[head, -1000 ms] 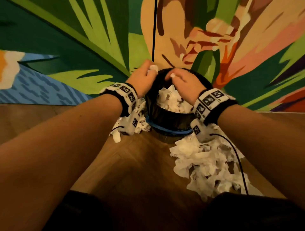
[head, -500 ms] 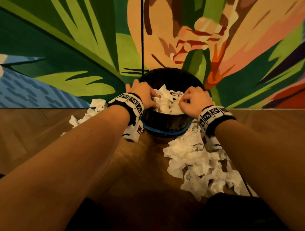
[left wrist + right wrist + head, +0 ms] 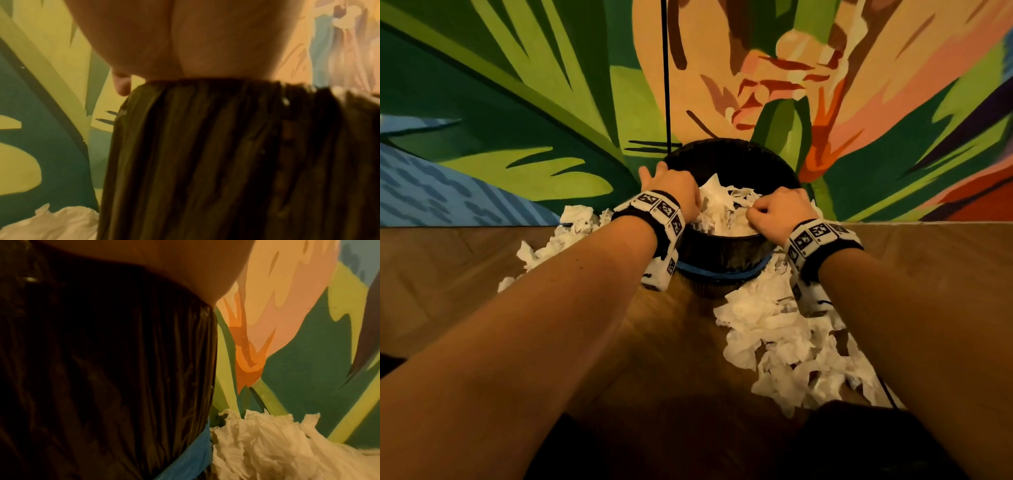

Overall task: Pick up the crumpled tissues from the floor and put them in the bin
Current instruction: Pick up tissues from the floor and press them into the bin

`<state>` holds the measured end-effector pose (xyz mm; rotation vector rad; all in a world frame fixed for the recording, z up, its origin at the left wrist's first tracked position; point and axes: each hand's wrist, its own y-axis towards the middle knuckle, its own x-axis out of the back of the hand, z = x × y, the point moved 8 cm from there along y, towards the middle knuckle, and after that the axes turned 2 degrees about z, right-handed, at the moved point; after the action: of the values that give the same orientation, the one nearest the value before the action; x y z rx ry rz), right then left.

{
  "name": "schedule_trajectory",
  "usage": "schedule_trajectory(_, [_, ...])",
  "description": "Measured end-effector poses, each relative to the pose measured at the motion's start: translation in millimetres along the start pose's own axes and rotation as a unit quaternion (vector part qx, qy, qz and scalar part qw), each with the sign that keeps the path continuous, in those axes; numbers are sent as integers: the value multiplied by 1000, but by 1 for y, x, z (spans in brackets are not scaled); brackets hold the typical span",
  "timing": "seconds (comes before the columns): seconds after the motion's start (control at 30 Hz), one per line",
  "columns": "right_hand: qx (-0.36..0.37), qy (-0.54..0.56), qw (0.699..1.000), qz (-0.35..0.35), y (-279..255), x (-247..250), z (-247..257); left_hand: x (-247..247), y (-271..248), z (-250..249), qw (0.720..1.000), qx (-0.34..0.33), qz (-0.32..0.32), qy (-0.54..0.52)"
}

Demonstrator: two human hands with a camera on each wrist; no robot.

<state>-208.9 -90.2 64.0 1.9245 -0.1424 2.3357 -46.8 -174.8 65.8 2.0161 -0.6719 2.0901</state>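
The bin (image 3: 729, 150), lined with a black bag (image 3: 205, 146) under a blue band (image 3: 191, 459), stands against the wall, heaped with white crumpled tissues (image 3: 726, 209). My left hand (image 3: 686, 200) lies over the bin's left rim. Its little finger sticks out past the rim, and the other fingers are hidden in the heap. My right hand (image 3: 760, 216) is at the near right rim, fingers curled into the tissues there. A large pile of loose tissues (image 3: 791, 342) lies on the floor right of the bin, and a smaller pile (image 3: 558, 236) lies on its left.
The floor (image 3: 654, 342) is brown wood. A wall painted with green leaves and an orange flower (image 3: 825, 85) rises right behind the bin. A thin black cord (image 3: 666, 68) runs down the wall to the bin. My dark-clothed knees (image 3: 859, 445) fill the bottom edge.
Both hands came back from the bin's far rim down onto the tissue heap, then settled at its left and near right rims. The view rose slightly.
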Motion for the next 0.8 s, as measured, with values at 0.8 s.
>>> schedule_trajectory(0.8, [253, 248, 933, -55, 12, -13, 255, -50, -47, 207, 945, 100, -129, -284])
